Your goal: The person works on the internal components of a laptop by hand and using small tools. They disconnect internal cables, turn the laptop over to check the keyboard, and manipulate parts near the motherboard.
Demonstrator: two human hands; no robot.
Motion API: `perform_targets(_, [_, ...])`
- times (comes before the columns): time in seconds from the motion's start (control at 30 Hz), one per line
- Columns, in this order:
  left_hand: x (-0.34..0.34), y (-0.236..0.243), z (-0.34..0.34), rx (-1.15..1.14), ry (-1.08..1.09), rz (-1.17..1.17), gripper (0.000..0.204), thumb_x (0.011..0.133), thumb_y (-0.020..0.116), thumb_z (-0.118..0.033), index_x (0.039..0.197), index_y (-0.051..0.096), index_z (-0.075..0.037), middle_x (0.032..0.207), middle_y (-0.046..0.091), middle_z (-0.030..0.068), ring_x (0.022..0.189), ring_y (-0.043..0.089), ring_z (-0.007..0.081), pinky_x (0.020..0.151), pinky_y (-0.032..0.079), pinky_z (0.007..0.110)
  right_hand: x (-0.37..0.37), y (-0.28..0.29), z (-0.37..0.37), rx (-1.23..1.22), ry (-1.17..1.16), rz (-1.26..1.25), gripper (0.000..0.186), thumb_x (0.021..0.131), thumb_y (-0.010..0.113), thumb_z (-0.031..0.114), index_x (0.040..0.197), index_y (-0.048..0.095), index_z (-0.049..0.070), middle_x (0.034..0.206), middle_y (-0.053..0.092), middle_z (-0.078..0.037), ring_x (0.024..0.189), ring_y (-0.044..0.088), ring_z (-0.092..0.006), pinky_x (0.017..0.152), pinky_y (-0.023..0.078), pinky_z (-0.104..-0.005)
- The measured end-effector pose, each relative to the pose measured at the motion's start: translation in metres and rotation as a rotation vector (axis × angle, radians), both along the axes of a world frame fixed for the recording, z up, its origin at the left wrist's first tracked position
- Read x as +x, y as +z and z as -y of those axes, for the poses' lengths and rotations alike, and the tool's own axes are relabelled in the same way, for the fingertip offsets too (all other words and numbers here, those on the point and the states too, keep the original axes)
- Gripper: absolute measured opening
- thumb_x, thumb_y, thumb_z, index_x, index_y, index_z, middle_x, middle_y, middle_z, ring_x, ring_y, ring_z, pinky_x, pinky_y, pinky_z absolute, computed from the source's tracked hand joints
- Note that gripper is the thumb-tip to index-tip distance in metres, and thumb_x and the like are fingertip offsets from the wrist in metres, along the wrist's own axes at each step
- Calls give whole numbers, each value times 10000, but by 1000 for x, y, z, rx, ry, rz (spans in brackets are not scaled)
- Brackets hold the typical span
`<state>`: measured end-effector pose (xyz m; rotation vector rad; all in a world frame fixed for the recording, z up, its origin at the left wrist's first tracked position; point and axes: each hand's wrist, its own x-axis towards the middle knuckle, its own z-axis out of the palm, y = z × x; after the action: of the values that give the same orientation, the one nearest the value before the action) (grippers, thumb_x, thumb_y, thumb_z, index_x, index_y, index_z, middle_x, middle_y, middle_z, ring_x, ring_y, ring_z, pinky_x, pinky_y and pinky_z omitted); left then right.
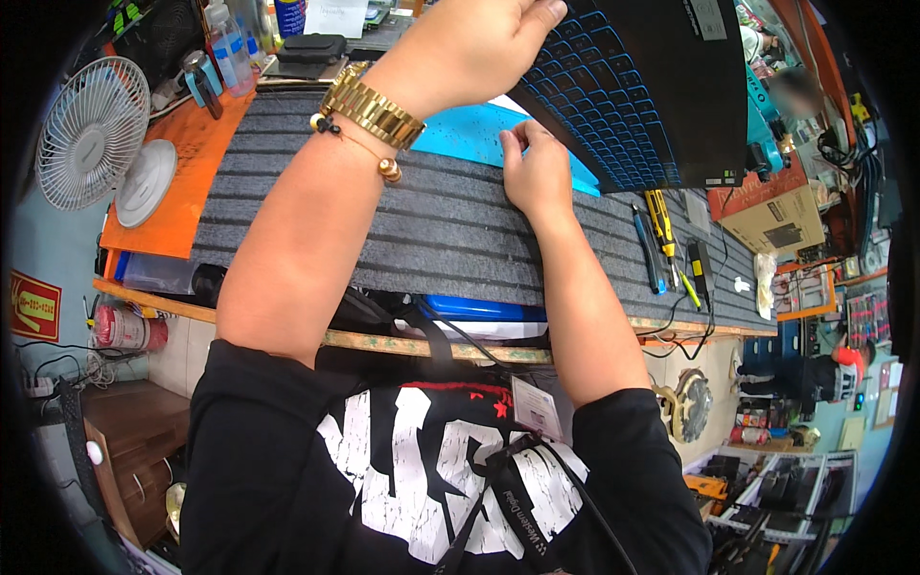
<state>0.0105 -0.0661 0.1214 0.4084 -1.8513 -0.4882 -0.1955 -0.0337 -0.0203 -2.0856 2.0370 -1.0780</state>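
Observation:
A black laptop (613, 105) with blue-edged keys is tilted up over the bench at the upper right. My left hand (489, 48) reaches across, thumb and fingers closed on its upper left edge. Below, my right hand (539, 177) rests by the laptop's lower left edge, over a bright blue flat sheet (460, 129). Its thumb is up and its fingers are curled; what they hold, if anything, is hidden. The laptop's far parts run out of view.
The ribbed grey mat (383, 220) covers the bench. Right of the laptop lie a yellow-black screwdriver (660, 216), a blue-black tool (648, 254) and cables. A white fan (91, 139) stands left, near bottles (228, 48). A cardboard box (781, 225) sits at right. Another person (829, 374) is farther off.

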Motion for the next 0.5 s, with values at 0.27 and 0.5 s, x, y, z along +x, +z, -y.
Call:
perform_targets(0.27, [15,3,4,-99,30,53,396,1208,610,-158,1543,686,39,1340,805,299,1238,792,445,1078,613,461,8,12,-64,29,328,-47,199,1060,808,173,1186,803,20,1206,804,-199,1161,757,-435,1020,611,-533])
perform_targets(0.5, [24,16,-9,-4,-22,132,348,1207,643,-186,1474,729,20,1179,819,241,1072,785,337,996,607,420,-18,8,-160,158,519,-178,501,1070,835,216,1514,763,-4,1662,686,-247,1626,573,-470,1373,450,-579])
